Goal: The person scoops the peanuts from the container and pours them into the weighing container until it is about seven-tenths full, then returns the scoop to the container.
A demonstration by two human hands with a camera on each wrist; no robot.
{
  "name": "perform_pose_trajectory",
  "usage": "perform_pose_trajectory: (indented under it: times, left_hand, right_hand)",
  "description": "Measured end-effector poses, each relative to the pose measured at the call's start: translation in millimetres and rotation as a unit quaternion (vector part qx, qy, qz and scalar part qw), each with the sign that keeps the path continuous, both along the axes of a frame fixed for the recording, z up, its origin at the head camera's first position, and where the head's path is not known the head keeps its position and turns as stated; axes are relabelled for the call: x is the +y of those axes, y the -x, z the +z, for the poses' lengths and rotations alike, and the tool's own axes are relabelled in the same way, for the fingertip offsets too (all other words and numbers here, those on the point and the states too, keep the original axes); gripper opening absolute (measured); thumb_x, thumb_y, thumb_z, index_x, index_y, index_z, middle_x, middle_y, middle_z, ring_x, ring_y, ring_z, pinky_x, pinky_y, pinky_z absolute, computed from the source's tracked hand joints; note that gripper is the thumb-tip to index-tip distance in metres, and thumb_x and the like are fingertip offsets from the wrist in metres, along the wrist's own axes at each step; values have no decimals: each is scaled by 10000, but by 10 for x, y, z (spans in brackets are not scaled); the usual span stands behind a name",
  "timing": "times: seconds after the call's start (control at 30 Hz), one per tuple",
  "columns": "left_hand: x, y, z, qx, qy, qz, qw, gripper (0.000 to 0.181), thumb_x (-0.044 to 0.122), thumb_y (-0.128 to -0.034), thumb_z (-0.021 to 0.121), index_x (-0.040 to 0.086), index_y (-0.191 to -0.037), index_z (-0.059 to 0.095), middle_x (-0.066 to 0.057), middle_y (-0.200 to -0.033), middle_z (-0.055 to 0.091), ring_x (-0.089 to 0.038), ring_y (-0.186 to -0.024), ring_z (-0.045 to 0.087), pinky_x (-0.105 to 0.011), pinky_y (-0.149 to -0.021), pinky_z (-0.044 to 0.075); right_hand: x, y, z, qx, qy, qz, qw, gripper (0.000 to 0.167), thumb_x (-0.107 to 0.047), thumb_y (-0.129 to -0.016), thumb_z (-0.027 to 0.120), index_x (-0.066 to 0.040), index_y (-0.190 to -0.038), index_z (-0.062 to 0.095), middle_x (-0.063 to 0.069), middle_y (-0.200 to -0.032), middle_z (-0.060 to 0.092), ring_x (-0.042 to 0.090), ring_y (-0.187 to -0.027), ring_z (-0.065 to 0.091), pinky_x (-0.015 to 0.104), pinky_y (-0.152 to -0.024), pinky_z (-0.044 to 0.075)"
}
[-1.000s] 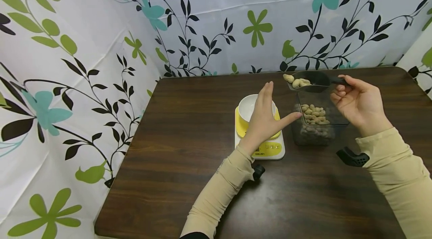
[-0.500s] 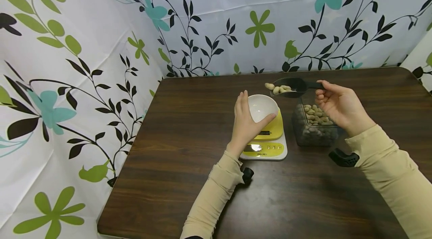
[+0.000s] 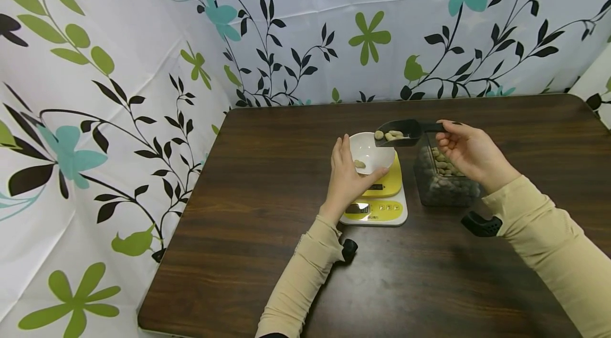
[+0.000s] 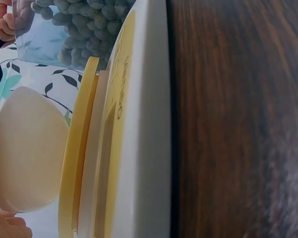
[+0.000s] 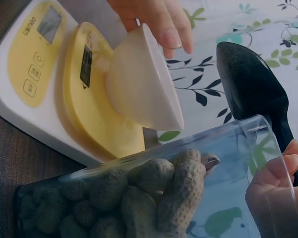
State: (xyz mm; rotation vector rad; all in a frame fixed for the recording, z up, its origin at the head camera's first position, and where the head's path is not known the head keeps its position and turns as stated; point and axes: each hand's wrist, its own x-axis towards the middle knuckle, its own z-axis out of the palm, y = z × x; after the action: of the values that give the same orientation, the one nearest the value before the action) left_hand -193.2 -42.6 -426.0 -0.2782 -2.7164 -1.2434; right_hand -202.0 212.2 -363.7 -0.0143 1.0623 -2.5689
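A white bowl [image 3: 377,160] sits on the yellow platform of a kitchen scale [image 3: 400,189]. My left hand [image 3: 347,179] holds the bowl, fingers along its left side and thumb at its near side. Above the bowl's right rim, a black scoop [image 3: 414,128] tilts down to the left with several unshelled peanuts [image 3: 393,135] in it. The scoop's handle is pinched in my right hand [image 3: 468,153]. One peanut [image 3: 359,164] lies inside the bowl. In the right wrist view, the scoop [image 5: 248,82] stands beyond the clear container and the bowl [image 5: 139,84].
A clear container [image 3: 446,197] of peanuts stands right of the scale, partly beneath my right hand. Dark wood table [image 3: 267,179] extends around them. A patterned curtain [image 3: 305,19] hangs along the back and left.
My right hand has moved the scoop left from over the container to the bowl and tilted it. My left hand has settled around the bowl. A peanut now lies in the bowl.
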Motion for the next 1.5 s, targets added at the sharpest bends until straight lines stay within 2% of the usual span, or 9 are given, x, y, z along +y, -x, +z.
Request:
perform_pose_trajectory:
  times: [0.33,0.63,0.87,1.03,1.17,1.37,1.5]
  left_hand:
    - [-2,9,-42,-82,66,-56,9999,1125,550,-717,730,169,-1516,36,-128,-1554,91,-311,-1420,198,-498,-1060,365]
    - [-13,5,-60,-251,38,-167,9995,1105,524,-740,725,156,-1514,28,-152,-1553,71,-369,-1399,247,-523,-1056,356]
    - [-24,3,-63,-262,43,-203,9994,1106,511,-743,728,129,-1513,32,-165,-1551,77,-367,-1398,246,-509,-1061,357]
    - [-21,14,-61,-227,49,-179,9996,1110,517,-738,731,117,-1512,43,-163,-1550,84,-361,-1400,247,-503,-1065,356]
    - [-16,26,-50,-251,73,-159,9995,1110,529,-739,724,133,-1514,35,-152,-1554,83,-341,-1410,233,-490,-1073,350]
    - [-16,28,-62,-282,63,-158,9995,1113,525,-732,732,139,-1514,41,-149,-1554,89,-332,-1412,233,-487,-1077,347]
    - [-19,22,-69,-289,59,-145,9995,1110,520,-734,732,136,-1514,41,-154,-1553,90,-340,-1410,235,-496,-1075,346]
  right_hand:
    - [-29,-7,20,-41,-708,-31,9975,126,-138,-977,466,-86,-1048,556,53,-799,574,137,-728,529,221,-666,455]
    - [-65,-14,22,54,-1438,-8,9896,151,-196,-953,523,-113,-1075,490,18,-813,568,109,-731,511,211,-663,446]
    - [-95,-32,19,323,-1747,-72,9841,163,-211,-945,539,-100,-1059,501,1,-776,596,96,-705,522,209,-640,439]
    - [-136,-32,23,667,-2230,-190,9723,211,-249,-947,531,-89,-1074,479,-24,-762,591,78,-692,501,201,-618,410]
    - [-171,-29,35,747,-2626,-340,9614,211,-278,-945,531,-107,-1061,487,-46,-741,584,66,-671,483,189,-606,402]
    - [-185,-36,43,724,-2688,-363,9598,246,-285,-942,536,-98,-1086,465,-50,-740,581,68,-664,475,195,-605,400]
    - [-183,-37,30,770,-2564,-393,9627,257,-270,-943,538,-87,-1100,451,-44,-735,585,71,-656,480,203,-602,406]
